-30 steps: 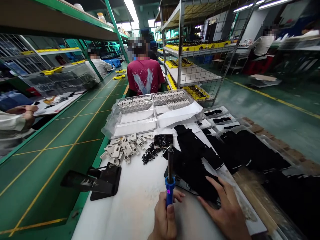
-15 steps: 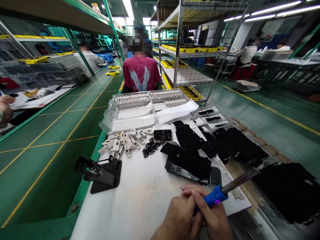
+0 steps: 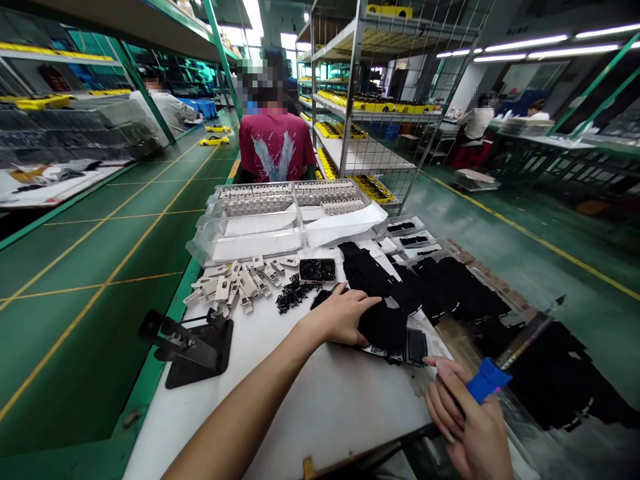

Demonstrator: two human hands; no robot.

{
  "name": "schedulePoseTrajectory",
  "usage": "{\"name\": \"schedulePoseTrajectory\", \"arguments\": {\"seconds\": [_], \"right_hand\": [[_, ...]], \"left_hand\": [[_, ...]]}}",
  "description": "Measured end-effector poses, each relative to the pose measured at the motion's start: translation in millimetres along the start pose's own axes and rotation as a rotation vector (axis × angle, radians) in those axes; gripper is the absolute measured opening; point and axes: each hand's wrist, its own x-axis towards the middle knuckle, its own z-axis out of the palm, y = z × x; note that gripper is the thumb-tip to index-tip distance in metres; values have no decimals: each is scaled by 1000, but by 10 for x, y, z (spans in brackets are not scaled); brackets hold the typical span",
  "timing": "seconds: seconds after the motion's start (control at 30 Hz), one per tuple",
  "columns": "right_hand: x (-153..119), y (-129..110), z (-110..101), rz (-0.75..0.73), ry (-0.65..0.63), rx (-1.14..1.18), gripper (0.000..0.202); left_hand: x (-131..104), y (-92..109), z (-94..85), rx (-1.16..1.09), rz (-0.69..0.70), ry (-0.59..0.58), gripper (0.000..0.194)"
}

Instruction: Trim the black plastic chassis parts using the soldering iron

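My left hand (image 3: 347, 315) reaches over the black fabric piece (image 3: 385, 325), fingers spread and touching it; whether it grips the fabric is unclear. The fabric lies on a dark plastic part, whose black end block (image 3: 416, 347) shows to the right. My right hand (image 3: 467, 410) is wrapped round the blue handle (image 3: 487, 380) of a brush-like tool, its stained shaft pointing up and right. Near the fabric sit a small box of black bits (image 3: 317, 270), a loose pile of black bits (image 3: 293, 295) and a heap of light plastic parts (image 3: 237, 285).
A black metal stand (image 3: 197, 350) is at the table's left. Clear trays (image 3: 299, 230) of light parts stand at the back. More black fabric (image 3: 460, 287) lies right. A person in a red shirt (image 3: 277, 147) sits ahead, beside a wire rack (image 3: 355, 87).
My hands have separated. The left has moved up and forward onto the black fabric; the right has moved right with the blue-handled tool. The view has shifted slightly.
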Motion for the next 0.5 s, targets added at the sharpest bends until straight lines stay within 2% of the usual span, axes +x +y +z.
{"name": "schedulePoseTrajectory", "arguments": {"seconds": [0.13, 0.2, 0.27, 0.3, 0.33, 0.37, 0.43, 0.5], "right_hand": [[75, 91, 101, -8, -23, -14, 26], [67, 183, 218, -1, -87, -39, 27], [43, 298, 378, 9, -174, -98, 29], [37, 356, 469, 18, -216, -136, 30], [42, 412, 563, 35, -254, -173, 32], [63, 463, 657, 56, -284, -208, 35], [152, 546, 833, 87, -322, -287, 39], [283, 609, 978, 41, -326, -405, 43]], "left_hand": [[-154, 99, -245, 61, -114, 190, 95], [-340, 161, -388, 18, -262, 366, 91], [-602, 204, -457, -137, -490, 614, 85], [-754, 217, -449, -257, -626, 761, 83], [-909, 227, -409, -434, -762, 856, 78], [-1061, 235, -340, -647, -865, 903, 71], [-1326, 255, -131, -1013, -947, 937, 58], [-1506, 285, 120, -1239, -1017, 916, 53]]}}
